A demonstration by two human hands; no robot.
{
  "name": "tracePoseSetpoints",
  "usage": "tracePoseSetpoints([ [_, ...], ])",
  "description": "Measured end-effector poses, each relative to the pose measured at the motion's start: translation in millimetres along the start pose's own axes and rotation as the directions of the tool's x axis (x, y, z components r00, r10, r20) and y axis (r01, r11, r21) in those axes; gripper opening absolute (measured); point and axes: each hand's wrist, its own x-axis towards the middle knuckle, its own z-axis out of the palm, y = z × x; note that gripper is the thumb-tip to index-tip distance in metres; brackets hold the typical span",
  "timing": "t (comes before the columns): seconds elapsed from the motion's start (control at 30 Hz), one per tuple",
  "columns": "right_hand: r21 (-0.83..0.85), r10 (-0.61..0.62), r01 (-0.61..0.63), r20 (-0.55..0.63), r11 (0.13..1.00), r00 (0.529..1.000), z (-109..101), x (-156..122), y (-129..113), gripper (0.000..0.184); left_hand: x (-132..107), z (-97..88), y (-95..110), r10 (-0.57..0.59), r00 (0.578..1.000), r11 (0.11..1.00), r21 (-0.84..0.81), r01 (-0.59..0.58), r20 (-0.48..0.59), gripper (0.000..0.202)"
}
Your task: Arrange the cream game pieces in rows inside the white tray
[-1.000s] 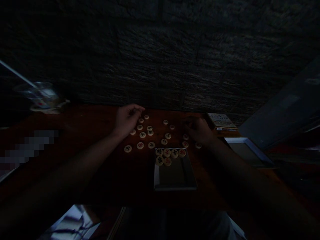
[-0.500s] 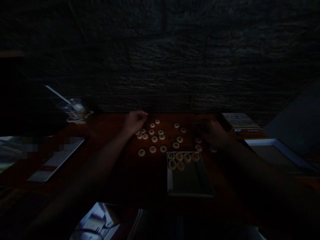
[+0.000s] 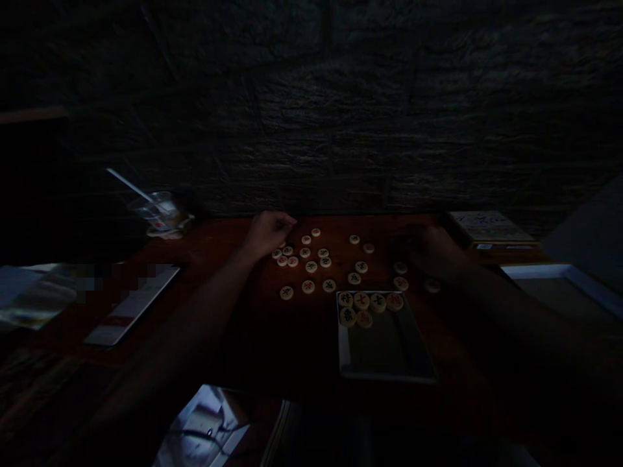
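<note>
Several round Chinese chess pieces (image 3: 311, 266) with red or black characters lie scattered on the dark wooden table (image 3: 219, 250). My left hand (image 3: 269, 233) is at their far left, fingers curled together; whatever they hold is hidden. On the right, my right hand (image 3: 428, 248) hovers low or rests near the loose pieces in deep shadow. Its fingers look bent inward, and I cannot make out anything in them. Nearer to me sits a shallow box tray (image 3: 389, 350), with a full row of pieces along its far edge and two more (image 3: 364, 318) in a second row.
A glass with a straw (image 3: 163, 211) stands on a coaster at the back left. A flat printed card (image 3: 131, 308) lies at left. Towards the right are a flat patterned box (image 3: 489, 227) and a pale-rimmed tray (image 3: 549, 272). A stone wall (image 3: 311, 130) rises behind the table.
The whole view has shifted, so everything appears a little further right. My hands keep almost the same places over the table, and the pieces in the box tray are unchanged.
</note>
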Motion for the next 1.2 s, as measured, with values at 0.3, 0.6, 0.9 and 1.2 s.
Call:
tracePoseSetpoints([
  [0.3, -0.016, 0.016, -0.015, 0.026, 1.0, 1.0, -1, 0, 2, 0.03, -22, -30.2, 30, 0.117, 0.812, 0.993, -0.061, -0.1, 0.571, 0.028],
  [0.6, -0.022, 0.085, -0.084, 0.044, 0.996, 0.995, -4, 0, 1, 0.029, -38, -24.2, 38, 0.148, 0.807, 0.969, 0.081, -0.235, 0.572, 0.023],
  [0.9, 0.092, 0.058, -0.055, -0.03, 0.994, 0.998, -5, 2, -1, 0.025, -38, -15.4, 57, 0.264, 0.808, 0.963, -0.193, -0.188, 0.527, 0.011],
  [1.2, 0.527, 0.068, -0.045, -0.024, 0.849, 0.997, -3, -11, -45, 0.034, -32, 58.8, 110, 0.125, 0.971, 0.565, -0.819, 0.101, 0.206, 0.029],
])
